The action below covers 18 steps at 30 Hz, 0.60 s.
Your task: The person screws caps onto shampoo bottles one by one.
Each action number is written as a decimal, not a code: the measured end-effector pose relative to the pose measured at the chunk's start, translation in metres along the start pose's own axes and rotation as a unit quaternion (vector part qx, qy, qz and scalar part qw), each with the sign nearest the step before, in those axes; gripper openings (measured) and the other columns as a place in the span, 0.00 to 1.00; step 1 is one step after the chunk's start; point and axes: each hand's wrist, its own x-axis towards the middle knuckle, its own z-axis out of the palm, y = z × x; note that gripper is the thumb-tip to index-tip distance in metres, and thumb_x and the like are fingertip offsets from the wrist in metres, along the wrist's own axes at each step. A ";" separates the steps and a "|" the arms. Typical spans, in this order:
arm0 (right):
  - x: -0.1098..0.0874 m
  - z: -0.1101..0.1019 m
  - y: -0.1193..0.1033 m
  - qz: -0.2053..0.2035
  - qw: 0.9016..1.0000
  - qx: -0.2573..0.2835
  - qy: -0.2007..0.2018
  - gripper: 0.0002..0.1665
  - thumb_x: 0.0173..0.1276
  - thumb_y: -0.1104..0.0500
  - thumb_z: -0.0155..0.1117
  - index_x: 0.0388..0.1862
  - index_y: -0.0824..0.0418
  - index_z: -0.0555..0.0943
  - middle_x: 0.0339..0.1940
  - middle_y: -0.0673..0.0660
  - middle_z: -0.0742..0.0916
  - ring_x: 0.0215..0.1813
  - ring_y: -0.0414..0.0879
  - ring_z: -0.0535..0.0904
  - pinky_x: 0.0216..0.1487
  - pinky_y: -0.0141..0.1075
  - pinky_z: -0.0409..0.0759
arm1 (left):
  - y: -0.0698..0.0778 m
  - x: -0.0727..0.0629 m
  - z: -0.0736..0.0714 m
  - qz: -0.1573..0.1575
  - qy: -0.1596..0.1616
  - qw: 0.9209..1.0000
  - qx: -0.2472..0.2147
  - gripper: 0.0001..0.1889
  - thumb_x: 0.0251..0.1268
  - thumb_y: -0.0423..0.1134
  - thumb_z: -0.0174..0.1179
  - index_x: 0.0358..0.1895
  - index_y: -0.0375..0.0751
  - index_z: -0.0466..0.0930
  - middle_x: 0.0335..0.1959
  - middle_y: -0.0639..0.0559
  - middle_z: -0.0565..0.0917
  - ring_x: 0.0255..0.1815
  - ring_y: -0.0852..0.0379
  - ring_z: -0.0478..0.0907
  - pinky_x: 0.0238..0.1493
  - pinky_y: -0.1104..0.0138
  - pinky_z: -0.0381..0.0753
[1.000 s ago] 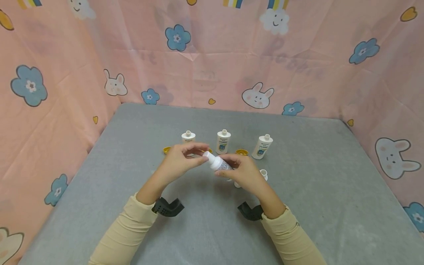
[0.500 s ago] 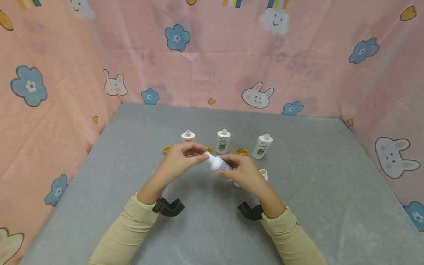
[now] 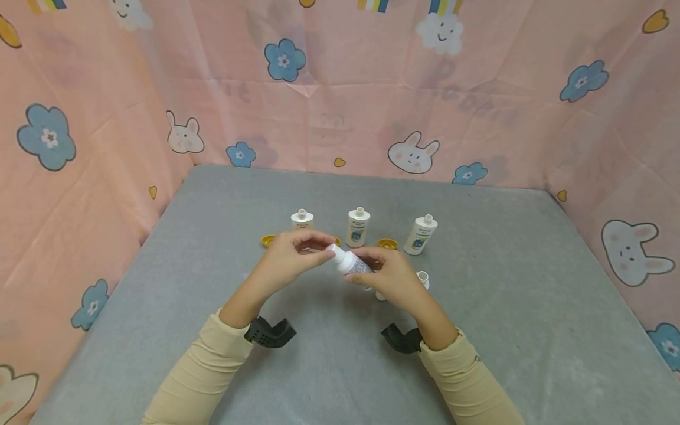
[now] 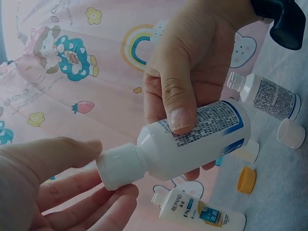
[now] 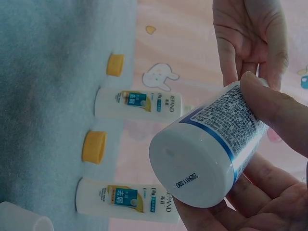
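My left hand (image 3: pixel 287 257) pinches the white cap (image 4: pixel 122 166) on the neck of a small white bottle (image 4: pixel 197 139), thumb on one side and fingers on the other. Its body, printed with dense small text and a blue band, is gripped by my right hand (image 3: pixel 395 274). Held above the table, the bottle tilts with its cap end toward my left hand. In the right wrist view its round base (image 5: pixel 187 168) faces the camera and shows a stamped number; the cap is mostly hidden there behind the bottle and right thumb.
Three uncapped white bottles stand farther back: left (image 3: pixel 302 220), middle (image 3: pixel 358 229), right (image 3: pixel 421 236). Yellow caps (image 3: pixel 388 244) lie among them. Another small bottle (image 4: pixel 272 96) with a bare neck stands by my right hand, near a loose white cap (image 4: pixel 291 133). A pink patterned cloth (image 3: pixel 340 106) surrounds the table.
My left fingertips shift slightly on the white cap. The bottle, my right hand and the things on the table stay where they were.
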 end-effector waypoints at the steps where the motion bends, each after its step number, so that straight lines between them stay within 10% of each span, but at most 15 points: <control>1: 0.000 0.000 0.000 -0.001 1.000 0.000 -0.001 0.26 0.57 0.58 0.78 0.55 0.62 0.84 0.54 0.59 0.87 0.56 0.54 0.85 0.49 0.41 0.85 | 0.000 0.000 0.000 -0.002 0.001 1.000 0.000 0.16 0.63 0.39 0.69 0.52 0.38 0.84 0.50 0.46 0.87 0.50 0.53 0.84 0.51 0.62 0.86; 18: 0.000 0.000 0.000 -0.005 1.000 -0.006 0.001 0.26 0.56 0.58 0.78 0.54 0.62 0.84 0.54 0.59 0.87 0.57 0.54 0.84 0.53 0.44 0.85 | 0.001 0.001 0.001 -0.002 0.014 1.000 0.018 0.12 0.63 0.39 0.69 0.47 0.40 0.87 0.46 0.47 0.88 0.46 0.56 0.84 0.48 0.64 0.86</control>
